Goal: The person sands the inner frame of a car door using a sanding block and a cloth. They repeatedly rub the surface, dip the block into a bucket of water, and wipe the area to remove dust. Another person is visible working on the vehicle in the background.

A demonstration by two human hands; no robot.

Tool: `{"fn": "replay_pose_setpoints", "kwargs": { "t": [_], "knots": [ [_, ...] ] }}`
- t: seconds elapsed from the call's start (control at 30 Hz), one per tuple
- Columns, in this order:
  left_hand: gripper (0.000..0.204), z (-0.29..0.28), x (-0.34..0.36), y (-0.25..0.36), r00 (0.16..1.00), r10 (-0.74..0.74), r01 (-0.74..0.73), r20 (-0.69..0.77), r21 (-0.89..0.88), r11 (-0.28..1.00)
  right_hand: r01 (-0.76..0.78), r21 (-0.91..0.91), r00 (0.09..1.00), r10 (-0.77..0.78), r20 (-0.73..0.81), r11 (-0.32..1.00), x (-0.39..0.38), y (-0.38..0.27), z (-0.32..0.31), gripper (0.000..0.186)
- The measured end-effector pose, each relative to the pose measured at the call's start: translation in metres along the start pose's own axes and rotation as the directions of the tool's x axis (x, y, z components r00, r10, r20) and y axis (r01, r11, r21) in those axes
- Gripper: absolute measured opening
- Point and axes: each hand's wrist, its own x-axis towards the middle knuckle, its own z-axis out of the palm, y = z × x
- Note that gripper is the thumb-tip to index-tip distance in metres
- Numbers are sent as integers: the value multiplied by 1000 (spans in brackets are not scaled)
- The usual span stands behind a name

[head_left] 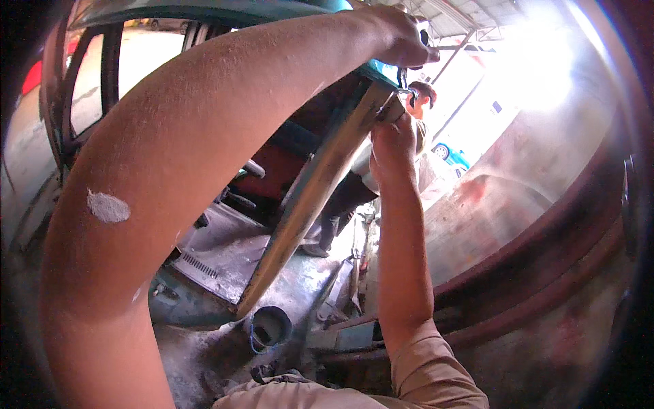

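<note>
My left arm crosses the view from the lower left, and my left hand [402, 37] is raised high beside the teal vehicle roof [204, 10]. Its fingers curl round something dark that I cannot make out. Lower down, my right hand [395, 143] is closed on a small dark flat piece [391, 108], at the upper end of a long tan-and-dark pillar [313, 198] of the vehicle's open side. The kind of that piece is hidden by my fingers. A pale patch of dust or filler [107, 206] sticks to my left forearm.
Behind the pillar stands a person in a dark cap [422, 92]. On the floor below is a dark bucket [271, 326]. A large curved panel with reddish-brown patches [518, 225] fills the right side. Farther off is a blue car [449, 155].
</note>
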Motion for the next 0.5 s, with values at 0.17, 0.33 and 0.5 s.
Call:
{"fn": "replay_pose_setpoints", "kwargs": {
  "t": [0.17,0.33,0.5],
  "knots": [
    [69,5,23,-15,994,-104,103,-35,-21,994,40,290,991,-75,109,956,-17,-10,21,52],
    [58,20,24,-12,999,-40,37,-10,-223,974,121,-27,991,-119,57,992,26,36,-10,38],
    [79,27,29,-43,992,60,-72,-114,-104,992,-95,-116,985,110,129,989,25,10,-37,68]
  ]
}}
